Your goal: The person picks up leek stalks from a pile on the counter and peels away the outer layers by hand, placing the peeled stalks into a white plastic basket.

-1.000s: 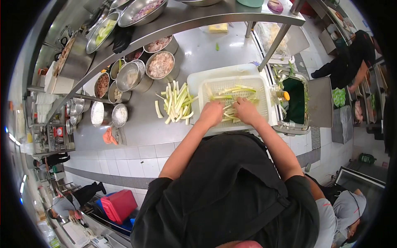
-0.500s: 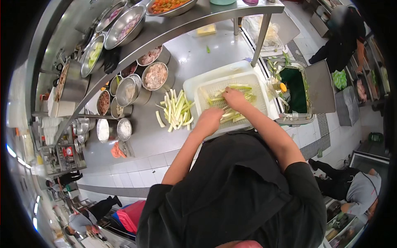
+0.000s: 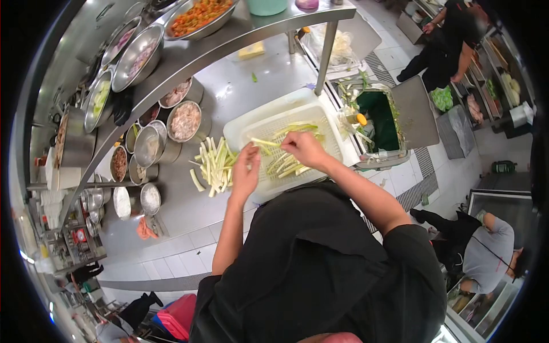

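A pale green stalk (image 3: 266, 142) stretches between my hands above the white perforated basket (image 3: 327, 128). My right hand (image 3: 303, 147) pinches its right end. My left hand (image 3: 246, 168) is at its other end, over the basket's left edge, with fingers partly curled; whether they grip the stalk is too small to tell. More cut green stalks (image 3: 289, 163) lie in the basket, which sits in a larger white tray (image 3: 235, 129). To the left, a pile of pale green stalks (image 3: 215, 166) rests on the steel table (image 3: 220, 97).
Metal pots of meat (image 3: 186, 121) stand left of the pile. A steel shelf (image 3: 246, 31) with bowls crosses above. At the right is a green-lined bin (image 3: 377, 117) with scraps. Co-workers stand at the far right (image 3: 449, 48) and lower right (image 3: 489, 251).
The view has shifted, so the table appears further left. My hands have risen from the stalks in the basket, and one stalk is now lifted between them. My left hand's fingers have loosened.
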Available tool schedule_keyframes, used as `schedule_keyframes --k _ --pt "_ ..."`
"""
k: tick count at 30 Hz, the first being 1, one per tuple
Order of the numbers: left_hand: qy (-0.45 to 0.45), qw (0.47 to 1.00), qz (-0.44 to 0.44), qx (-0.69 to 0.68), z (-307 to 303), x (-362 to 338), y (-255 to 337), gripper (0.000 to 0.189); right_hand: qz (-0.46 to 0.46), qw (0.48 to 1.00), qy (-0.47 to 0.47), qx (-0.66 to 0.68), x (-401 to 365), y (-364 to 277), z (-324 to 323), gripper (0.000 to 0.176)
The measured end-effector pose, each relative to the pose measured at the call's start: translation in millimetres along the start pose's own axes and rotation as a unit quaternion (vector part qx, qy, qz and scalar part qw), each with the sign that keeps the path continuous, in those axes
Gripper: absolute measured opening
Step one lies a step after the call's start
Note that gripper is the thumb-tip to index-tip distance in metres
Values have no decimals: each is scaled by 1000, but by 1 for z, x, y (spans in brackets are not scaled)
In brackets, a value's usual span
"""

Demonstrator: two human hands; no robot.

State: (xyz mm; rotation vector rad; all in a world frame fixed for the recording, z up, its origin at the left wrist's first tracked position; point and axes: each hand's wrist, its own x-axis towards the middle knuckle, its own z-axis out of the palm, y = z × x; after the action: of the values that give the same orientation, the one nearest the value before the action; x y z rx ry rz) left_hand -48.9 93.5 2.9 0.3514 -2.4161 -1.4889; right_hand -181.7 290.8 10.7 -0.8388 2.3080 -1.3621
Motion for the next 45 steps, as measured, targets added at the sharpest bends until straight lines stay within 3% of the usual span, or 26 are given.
schedule_keyframes --k 1,4,7,9,13,17,18,19,21,23,27,31,32,34,36,37,38,39,40,41,43,45 --pt "-23 985 -41 -166 19 2 3 31 17 1000 -13 19 -3 -11 2 17" --pt "-29 969 -77 -232 47 9 9 19 0 999 -2 41 -8 -17 11 15" --pt "13 962 -67 -263 53 12 19 10 -49 997 42 29 -12 -23 13 12" --pt "3 967 -65 -246 50 13 26 10 -21 989 13 148 -18 -27 11 11" --pt "-14 978 -61 -200 53 10 34 11 33 987 19 159 -17 -16 10 9" --pt "-28 978 -58 -201 49 11 30 17 -41 999 20 -11 -20 -18 5 9" --pt "-59 968 -90 -227 46 13 36 22 -59 994 28 -87 -21 -23 3 9" --pt "-87 956 -122 -253 41 13 42 28 -65 994 17 -82 -21 -31 0 9" --pt "-110 946 -139 -270 30 12 48 37 34 985 26 -169 -18 -43 -10 10" --pt "-191 907 -154 -341 24 12 48 41 60 979 88 -171 -10 -29 -22 11" --pt "-209 905 -160 -335 14 8 43 39 8 945 203 -254 -4 1 -87 11" --pt "-198 916 -150 -315 5 5 49 34 62 879 220 -418 -13 7 -145 22" --pt "-184 931 -153 -277 5 4 49 32 61 886 200 -414 -14 6 -145 37" --pt "-180 941 -150 -244 8 3 52 30 38 963 139 -226 -15 -21 -123 57" --pt "-151 951 -144 -227 14 2 57 25 -27 999 8 -41 -18 -34 -81 47" --pt "-164 949 -138 -232 15 0 54 25 -5 997 -69 26 -18 -46 -65 34" --pt "-137 978 -78 -140 14 -1 46 23 -143 988 -19 -54 -12 -15 -33 19" --pt "-111 993 -9 -48 20 5 45 22 -133 989 0 -65 -15 -19 -37 19" --pt "-114 992 -7 -47 15 6 48 22 -97 994 -46 8 -14 -29 -30 19" --pt "-138 990 -8 -5 5 3 52 23 -62 990 -96 85 -14 -36 -22 19" --pt "-142 988 -30 51 -20 -8 51 25 -65 996 -53 19 -7 -23 -30 19" --pt "-58 986 -143 66 -44 -12 46 24 -18 999 39 14 10 -9 -51 19"
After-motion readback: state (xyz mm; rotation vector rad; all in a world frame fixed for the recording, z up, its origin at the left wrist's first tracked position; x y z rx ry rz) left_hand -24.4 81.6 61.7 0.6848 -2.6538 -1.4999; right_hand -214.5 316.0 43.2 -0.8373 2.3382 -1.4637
